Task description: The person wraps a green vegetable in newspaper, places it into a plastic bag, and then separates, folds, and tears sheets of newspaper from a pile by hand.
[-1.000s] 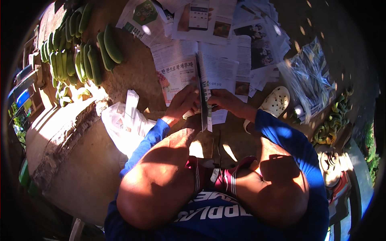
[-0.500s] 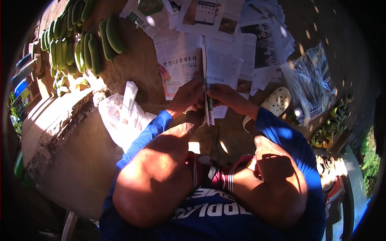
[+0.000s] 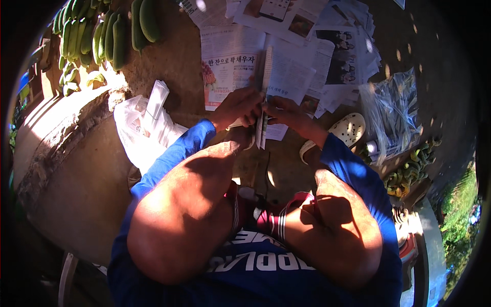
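Observation:
Between my feet lies a spread newspaper sheet [image 3: 230, 43], and a narrow folded ridge of newspaper [image 3: 264, 120] stands up along its middle. From the left, my left hand [image 3: 239, 108] pinches this ridge with bent fingers. My right hand [image 3: 290, 113] grips it from the opposite side, thumb and fingers closed near the left fingertips. The lower end of the fold sticks out below both hands. Part of the paper under my fingers is hidden.
Long green gourds [image 3: 117, 43] lie in rows at the far left, near a white plastic bag [image 3: 135, 123]. More loose newspapers [image 3: 342, 56] spread at the back. On the right are a cream clog [image 3: 348, 129], clear plastic wrapping [image 3: 394, 110] and small green-yellow produce [image 3: 409, 171].
The whole view has shifted, so gourds and papers sit higher in the picture. Both hands keep their hold on the newspaper fold with little visible change.

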Demonstrator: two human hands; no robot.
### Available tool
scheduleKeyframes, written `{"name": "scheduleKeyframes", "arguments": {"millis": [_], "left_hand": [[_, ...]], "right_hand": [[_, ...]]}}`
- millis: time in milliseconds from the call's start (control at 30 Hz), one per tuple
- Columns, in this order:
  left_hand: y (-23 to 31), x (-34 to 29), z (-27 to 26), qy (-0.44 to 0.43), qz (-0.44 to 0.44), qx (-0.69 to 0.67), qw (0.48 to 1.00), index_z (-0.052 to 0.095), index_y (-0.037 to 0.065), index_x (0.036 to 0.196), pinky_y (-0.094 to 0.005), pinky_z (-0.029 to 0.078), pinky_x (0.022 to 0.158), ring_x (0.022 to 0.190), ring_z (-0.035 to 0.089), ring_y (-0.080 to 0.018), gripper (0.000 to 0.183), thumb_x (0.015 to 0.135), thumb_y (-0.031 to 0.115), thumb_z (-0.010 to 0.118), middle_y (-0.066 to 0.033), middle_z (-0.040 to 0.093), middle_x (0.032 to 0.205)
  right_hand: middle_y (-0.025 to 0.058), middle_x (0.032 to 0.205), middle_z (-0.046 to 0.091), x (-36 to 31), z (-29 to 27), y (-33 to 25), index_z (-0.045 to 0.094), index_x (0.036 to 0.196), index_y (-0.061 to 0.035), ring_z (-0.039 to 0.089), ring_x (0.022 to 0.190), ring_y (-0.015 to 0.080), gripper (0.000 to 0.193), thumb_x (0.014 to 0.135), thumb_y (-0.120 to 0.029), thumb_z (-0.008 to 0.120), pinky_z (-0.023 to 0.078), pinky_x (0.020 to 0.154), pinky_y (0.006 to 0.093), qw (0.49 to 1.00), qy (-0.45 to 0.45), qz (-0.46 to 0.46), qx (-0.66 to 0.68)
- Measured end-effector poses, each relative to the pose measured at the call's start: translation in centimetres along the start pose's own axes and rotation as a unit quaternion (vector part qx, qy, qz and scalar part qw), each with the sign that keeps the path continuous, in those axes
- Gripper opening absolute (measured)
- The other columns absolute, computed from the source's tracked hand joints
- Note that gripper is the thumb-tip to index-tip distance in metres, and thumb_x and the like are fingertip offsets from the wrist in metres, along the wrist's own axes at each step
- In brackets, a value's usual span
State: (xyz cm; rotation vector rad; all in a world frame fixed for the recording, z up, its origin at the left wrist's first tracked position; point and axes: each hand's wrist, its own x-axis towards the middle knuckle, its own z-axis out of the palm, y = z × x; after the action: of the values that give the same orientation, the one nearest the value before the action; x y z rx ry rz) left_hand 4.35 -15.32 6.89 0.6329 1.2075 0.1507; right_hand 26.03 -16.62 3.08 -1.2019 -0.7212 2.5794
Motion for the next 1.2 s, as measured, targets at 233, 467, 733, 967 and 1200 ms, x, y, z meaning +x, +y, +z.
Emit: {"name": "scheduleKeyframes", "arguments": {"millis": [233,467,733,967,1200], "left_hand": [[-0.12,0.15,-0.23,-0.003,-0.008,-0.035,0.999,0.056,0.003,0.111,-0.0272,0.053,0.053,0.064,0.063,-0.0159,0.050,0.095,0.050,0.051,-0.0108,0.063,0.085],[-0.18,0.01,-0.37,-0.010,-0.005,-0.037,0.999,0.056,0.003,0.113,-0.0276,0.053,0.054,0.065,0.063,-0.0164,0.049,0.095,0.049,0.050,-0.0117,0.064,0.085],[-0.84,0.11,-0.73,-0.020,0.017,-0.045,0.999,0.055,0.003,0.113,-0.0278,0.053,0.054,0.066,0.063,-0.0166,0.047,0.095,0.046,0.050,-0.0122,0.064,0.085],[-0.88,0.24,-0.69,-0.017,0.007,-0.051,0.999,0.056,0.003,0.113,-0.0278,0.053,0.054,0.065,0.063,-0.0166,0.048,0.095,0.047,0.050,-0.0117,0.064,0.084],[-0.43,-0.08,-0.53,-0.011,0.010,-0.056,0.998,0.056,0.001,0.111,-0.0274,0.053,0.053,0.064,0.063,-0.0165,0.053,0.096,0.051,0.048,-0.0108,0.064,0.085]], "right_hand": [[0.0035,0.108,0.061,0.33,-0.31,0.53,0.060,0.115,-0.0053,0.060,0.102,0.0129,0.040,0.094,-0.039,0.064,0.052,0.090,0.0321,0.999,-0.015,0.002,0.040],[0.0052,0.112,0.060,0.55,-0.33,0.52,0.059,0.117,-0.0046,0.060,0.105,0.0143,0.040,0.095,-0.037,0.064,0.052,0.092,0.0324,0.998,-0.015,0.022,0.059],[0.0051,0.111,0.059,0.31,0.01,0.09,0.059,0.116,-0.0048,0.060,0.104,0.0140,0.040,0.094,-0.037,0.065,0.052,0.094,0.0326,0.998,-0.012,0.033,0.051],[0.0054,0.110,0.060,0.47,0.09,0.14,0.060,0.113,-0.0044,0.061,0.103,0.0144,0.037,0.094,-0.036,0.065,0.052,0.093,0.0325,0.998,-0.003,0.031,0.046],[0.0058,0.106,0.062,0.29,0.22,-0.16,0.061,0.108,-0.0038,0.061,0.100,0.0137,0.035,0.094,-0.035,0.066,0.052,0.089,0.0315,1.000,0.009,0.009,0.004]]}}
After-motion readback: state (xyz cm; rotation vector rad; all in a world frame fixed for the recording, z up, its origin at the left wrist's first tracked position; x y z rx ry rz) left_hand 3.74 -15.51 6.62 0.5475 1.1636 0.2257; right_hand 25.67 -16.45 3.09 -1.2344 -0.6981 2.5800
